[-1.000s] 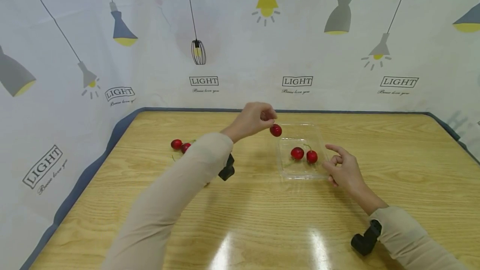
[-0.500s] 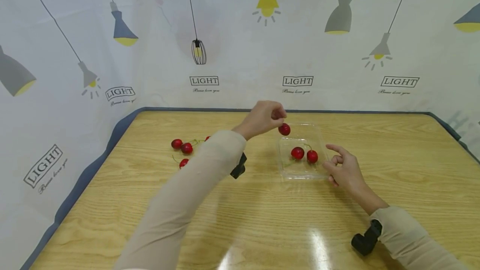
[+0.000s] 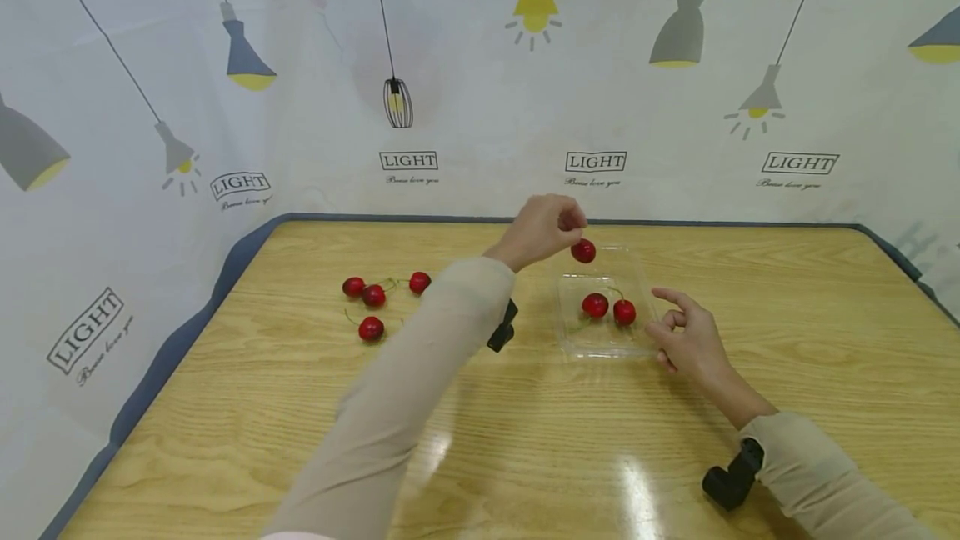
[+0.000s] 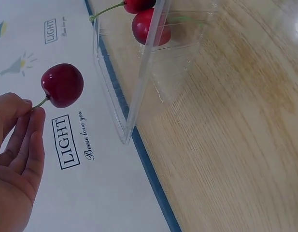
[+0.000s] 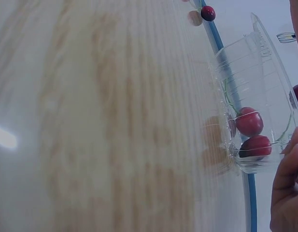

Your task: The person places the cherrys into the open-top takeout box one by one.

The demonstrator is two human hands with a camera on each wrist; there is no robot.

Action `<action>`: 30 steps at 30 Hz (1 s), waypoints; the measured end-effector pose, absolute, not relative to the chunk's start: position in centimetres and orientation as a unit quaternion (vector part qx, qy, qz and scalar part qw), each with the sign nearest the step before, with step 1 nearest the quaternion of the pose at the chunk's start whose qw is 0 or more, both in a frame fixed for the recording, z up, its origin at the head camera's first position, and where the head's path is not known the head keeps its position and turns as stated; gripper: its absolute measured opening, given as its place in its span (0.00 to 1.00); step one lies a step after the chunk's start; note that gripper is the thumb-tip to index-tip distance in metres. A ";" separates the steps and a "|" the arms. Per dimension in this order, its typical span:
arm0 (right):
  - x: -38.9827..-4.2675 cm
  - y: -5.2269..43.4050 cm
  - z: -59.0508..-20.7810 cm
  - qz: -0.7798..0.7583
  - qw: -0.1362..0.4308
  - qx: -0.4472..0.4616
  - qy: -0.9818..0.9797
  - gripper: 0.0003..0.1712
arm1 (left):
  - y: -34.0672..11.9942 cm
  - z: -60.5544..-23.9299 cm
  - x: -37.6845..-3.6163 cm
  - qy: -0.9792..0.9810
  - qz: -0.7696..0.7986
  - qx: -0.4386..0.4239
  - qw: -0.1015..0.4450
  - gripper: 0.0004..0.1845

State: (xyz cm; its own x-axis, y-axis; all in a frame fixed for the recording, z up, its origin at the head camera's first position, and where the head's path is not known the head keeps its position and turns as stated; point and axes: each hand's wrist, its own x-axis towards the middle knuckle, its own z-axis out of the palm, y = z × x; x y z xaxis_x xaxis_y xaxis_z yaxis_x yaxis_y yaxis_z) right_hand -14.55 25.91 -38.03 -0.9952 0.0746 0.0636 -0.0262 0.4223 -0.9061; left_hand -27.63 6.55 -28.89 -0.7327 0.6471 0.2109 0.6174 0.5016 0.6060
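My left hand (image 3: 538,230) pinches a dark red cherry (image 4: 63,85) by its short green stem. The fruit hangs from the fingertips, over the far side of a clear plastic box (image 3: 611,352) in the head view. Inside the box lie two cherries, a darker one (image 3: 596,306) and a brighter red one (image 3: 624,312) with its stem up. At the box's right side, my right hand (image 3: 692,340) holds the rim between thumb and curled fingers, with the index finger stretched out. In the right wrist view that hand (image 5: 289,179) shows only partly, at the right edge.
Left of the box, several loose cherries lie on the wooden table (image 3: 525,440), among them one nearer the front (image 3: 371,329) and one (image 3: 420,282) beside the left sleeve. A white curtain (image 3: 480,65) printed with lamps hangs behind the table's far edge.
My left hand has moved right with the cherry, from the box's left edge to over its far side. More loose cherries show from behind the left sleeve. The right hand stays put.
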 end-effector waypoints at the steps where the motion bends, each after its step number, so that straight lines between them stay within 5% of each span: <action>1: -14.6 25.9 -38.0 0.537 0.047 -0.014 -0.842 0.31 | 6.7 -28.9 -27.7 0.866 0.343 0.364 0.020 0.03; 30: -14.5 25.9 -37.9 0.533 0.044 -0.020 -0.845 0.31 | 9.5 -32.0 -27.5 0.875 0.356 0.323 0.048 0.06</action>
State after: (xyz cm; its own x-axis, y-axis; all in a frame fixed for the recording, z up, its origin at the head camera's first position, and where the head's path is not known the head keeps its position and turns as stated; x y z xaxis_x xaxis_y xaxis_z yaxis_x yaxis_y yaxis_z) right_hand -14.55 25.88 -37.91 -0.9954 0.0801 0.0534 -0.0138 0.4305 -0.9025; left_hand -27.46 9.53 -31.99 -0.7866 0.6001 0.1455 0.5312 0.5376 0.6548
